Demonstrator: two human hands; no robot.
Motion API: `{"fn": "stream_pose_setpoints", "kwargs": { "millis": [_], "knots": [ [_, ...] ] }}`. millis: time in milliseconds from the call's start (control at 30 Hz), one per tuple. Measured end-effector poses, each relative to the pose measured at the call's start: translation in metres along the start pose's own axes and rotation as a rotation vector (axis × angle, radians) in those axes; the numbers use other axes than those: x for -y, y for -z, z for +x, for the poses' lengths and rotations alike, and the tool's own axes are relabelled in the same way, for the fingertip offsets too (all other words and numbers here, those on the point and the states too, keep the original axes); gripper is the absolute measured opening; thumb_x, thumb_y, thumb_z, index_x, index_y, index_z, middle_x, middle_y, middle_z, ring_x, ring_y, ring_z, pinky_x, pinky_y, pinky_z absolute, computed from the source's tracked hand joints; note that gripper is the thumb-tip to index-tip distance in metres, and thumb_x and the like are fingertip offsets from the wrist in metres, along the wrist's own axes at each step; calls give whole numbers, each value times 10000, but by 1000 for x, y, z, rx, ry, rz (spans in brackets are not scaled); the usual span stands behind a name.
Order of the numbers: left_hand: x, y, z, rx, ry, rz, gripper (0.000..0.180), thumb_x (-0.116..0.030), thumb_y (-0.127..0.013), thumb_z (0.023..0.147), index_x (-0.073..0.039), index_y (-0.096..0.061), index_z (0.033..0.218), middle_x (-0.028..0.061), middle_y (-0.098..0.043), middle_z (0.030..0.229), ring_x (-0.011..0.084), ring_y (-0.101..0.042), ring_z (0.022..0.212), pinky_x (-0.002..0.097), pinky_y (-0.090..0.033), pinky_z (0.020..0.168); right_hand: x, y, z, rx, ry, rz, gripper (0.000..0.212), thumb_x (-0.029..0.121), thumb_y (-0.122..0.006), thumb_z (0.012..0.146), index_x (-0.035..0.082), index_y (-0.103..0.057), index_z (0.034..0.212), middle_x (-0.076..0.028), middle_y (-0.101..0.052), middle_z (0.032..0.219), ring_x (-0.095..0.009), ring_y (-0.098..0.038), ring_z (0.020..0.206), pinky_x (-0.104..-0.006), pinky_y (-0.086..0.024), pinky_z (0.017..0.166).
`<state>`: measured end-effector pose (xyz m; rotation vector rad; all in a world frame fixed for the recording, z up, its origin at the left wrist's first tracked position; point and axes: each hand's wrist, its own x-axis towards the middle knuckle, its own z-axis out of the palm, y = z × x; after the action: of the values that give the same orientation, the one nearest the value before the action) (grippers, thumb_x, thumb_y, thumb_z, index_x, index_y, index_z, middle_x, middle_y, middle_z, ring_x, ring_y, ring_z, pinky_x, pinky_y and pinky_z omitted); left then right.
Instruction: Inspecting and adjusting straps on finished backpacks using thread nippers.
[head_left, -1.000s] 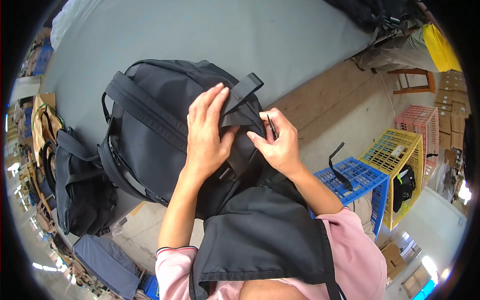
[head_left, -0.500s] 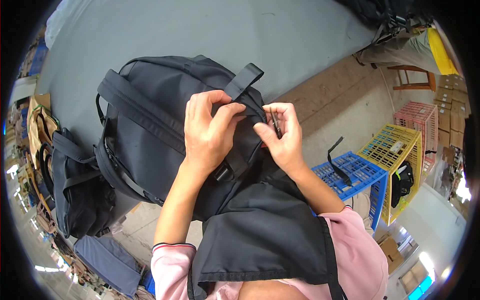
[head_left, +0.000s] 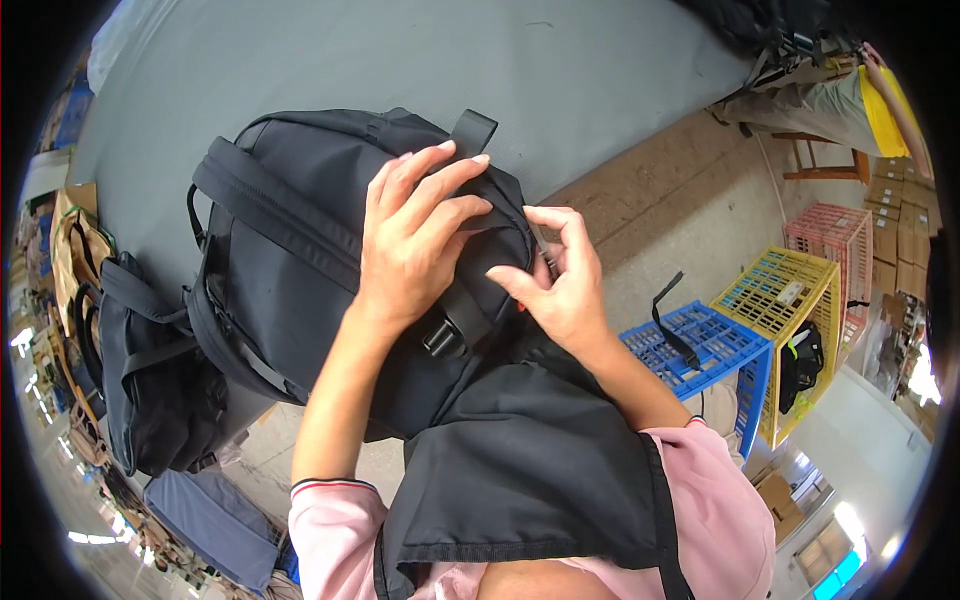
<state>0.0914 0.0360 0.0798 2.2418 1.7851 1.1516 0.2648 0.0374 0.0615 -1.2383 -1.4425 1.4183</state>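
Lying under the left fingers [head_left: 445, 183] is a black backpack [head_left: 300, 300].

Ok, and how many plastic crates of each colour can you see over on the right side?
Blue crate: 1
Yellow crate: 1
Pink crate: 1
Total: 3 crates
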Motion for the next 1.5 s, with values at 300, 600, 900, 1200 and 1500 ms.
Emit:
{"fn": "stream_pose_setpoints", "kwargs": {
  "millis": [300,600,900,1200,1500],
  "knots": [
    [8,-4,22,358,95,-202,132,-130,-686,781,-48,-602,843,78,-623,771,254,-588,756,350,-463,780,-2,4,4,67,-84,49,266,32,-743,719,8,-558,908,21,-483,718,-33,-353,558,-205,-335,503],
    [16,-31,11,388,694,-774,164,-167,-656,826,-18,-626,889,38,-601,716,88,-480,626,263,-402,601,5,28,13,318,75,-230,296,175,-748,763,29,-569,948,-41,-532,803,-120,-490,608,-249,-400,535],
    [10,-28,11,350,741,-698,334,-166,-724,777,-64,-578,1059,52,-604,909,106,-507,753,252,-435,658,26,58,20,260,378,-658,248,120,-681,767,93,-610,1003,-45,-547,846,-220,-580,633,-330,-457,545],
    [6,-26,12,347,760,-724,364,-143,-728,777,-52,-562,1087,45,-597,904,104,-513,747,254,-436,639,25,57,35,358,495,-685,262,116,-695,734,109,-629,988,-51,-531,812,-239,-574,615,-341,-462,554],
    [8,-25,9,329,787,-796,362,-118,-723,779,-83,-559,1100,-26,-526,719,53,-440,636,227,-391,590,19,53,26,227,492,-661,247,93,-719,706,103,-655,944,-43,-537,763,-222,-567,596,-328,-456,539]
  ]
}}
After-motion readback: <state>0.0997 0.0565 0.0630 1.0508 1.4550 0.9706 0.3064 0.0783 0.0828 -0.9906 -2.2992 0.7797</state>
